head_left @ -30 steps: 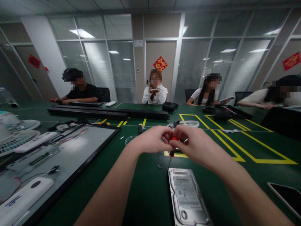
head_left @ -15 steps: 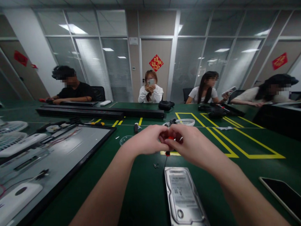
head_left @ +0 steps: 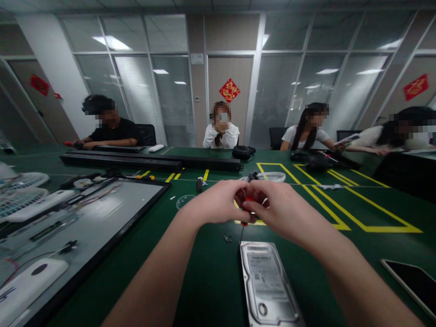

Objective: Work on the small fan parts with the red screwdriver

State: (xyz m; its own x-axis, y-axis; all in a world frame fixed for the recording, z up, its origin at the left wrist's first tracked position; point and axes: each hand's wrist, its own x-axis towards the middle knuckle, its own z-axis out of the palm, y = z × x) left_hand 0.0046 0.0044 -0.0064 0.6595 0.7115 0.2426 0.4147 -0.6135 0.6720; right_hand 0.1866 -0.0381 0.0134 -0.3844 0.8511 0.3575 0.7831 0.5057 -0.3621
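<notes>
"How does the hard drive (head_left: 267,276) sit?"

"Flat on the green tabletop (head_left: 207,278), a silver rectangle with its printed label facing up. Its long sides run from near to far, the far end angled slightly left."

"And the screwdriver (head_left: 245,224)?"

"It has a red handle, mostly covered from view, and a thin dark shaft slanting down to the drive's far left corner."

"Is the tip touching?"

"It's right by that corner; contact is too small to tell."

Bare forearms (head_left: 155,275) stretch toward the worktop's (head_left: 208,288) far edge, converging. The left hand (head_left: 222,201) and right hand (head_left: 281,199) meet well short of it, fingers (head_left: 262,187) curled inward, thumbs (head_left: 259,209) below.
</notes>
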